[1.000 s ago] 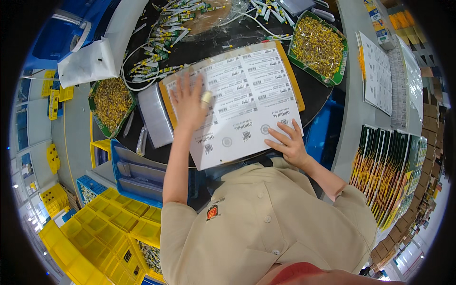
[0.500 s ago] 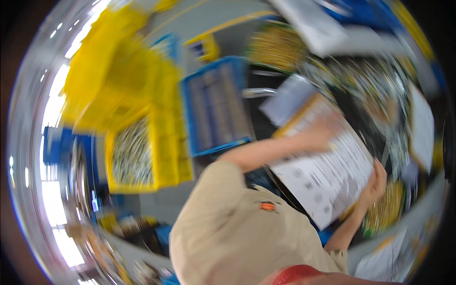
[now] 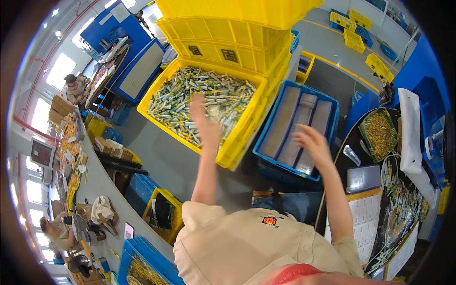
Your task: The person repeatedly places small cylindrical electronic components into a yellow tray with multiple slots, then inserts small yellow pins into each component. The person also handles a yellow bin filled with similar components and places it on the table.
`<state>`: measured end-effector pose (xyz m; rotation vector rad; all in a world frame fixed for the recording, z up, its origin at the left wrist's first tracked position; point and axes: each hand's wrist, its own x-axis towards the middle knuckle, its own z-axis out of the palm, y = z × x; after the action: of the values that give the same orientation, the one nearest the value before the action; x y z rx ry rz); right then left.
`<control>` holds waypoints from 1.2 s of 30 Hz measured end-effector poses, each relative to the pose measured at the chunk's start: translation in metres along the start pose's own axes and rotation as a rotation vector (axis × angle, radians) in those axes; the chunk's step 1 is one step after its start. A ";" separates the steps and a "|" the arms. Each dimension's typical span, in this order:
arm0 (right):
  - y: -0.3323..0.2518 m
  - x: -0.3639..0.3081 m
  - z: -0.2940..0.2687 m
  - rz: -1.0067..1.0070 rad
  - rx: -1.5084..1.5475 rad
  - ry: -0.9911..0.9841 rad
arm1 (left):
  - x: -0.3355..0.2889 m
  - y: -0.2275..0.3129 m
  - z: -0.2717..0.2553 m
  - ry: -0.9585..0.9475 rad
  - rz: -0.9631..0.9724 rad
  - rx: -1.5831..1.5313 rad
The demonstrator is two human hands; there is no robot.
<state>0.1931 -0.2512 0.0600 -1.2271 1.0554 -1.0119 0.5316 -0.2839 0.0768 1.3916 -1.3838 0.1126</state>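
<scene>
My left hand reaches over a yellow crate with its fingers stretched out and nothing held. Heaped in that crate are many small white-and-green tubes with yellow caps. The hand is slightly blurred, and I cannot tell whether its fingertips touch the tubes. My right hand hangs over a blue crate, its fingers loosely bent and apart, with nothing visible in them. Rows of clear plastic trays fill the blue crate.
More yellow crates stack up behind the tubes. On the black table at right lie printed sheets, a bag of yellow pieces and loose tubes. A long grey bench curves along the left, with people beyond it.
My view has swung left, away from the printed sheet on the table. My right hand has let go of that sheet's edge, and both hands are now over the crates.
</scene>
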 end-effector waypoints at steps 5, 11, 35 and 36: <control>0.074 0.117 0.160 0.233 0.300 -0.020 | -0.004 -0.122 -0.085 0.360 -0.391 -0.026; 0.070 0.131 0.201 0.121 0.290 0.360 | 0.039 -0.158 -0.104 0.344 -0.201 0.184; 0.120 0.020 0.003 0.138 0.528 0.596 | 0.208 -0.168 -0.109 -0.820 -0.808 0.020; 0.105 0.018 -0.019 0.116 0.488 0.607 | 0.201 -0.144 -0.112 -0.784 -0.894 -0.019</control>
<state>0.1818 -0.2647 -0.0471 -0.4586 1.2175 -1.4893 0.7672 -0.3758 0.1750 2.0159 -1.1930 -1.1248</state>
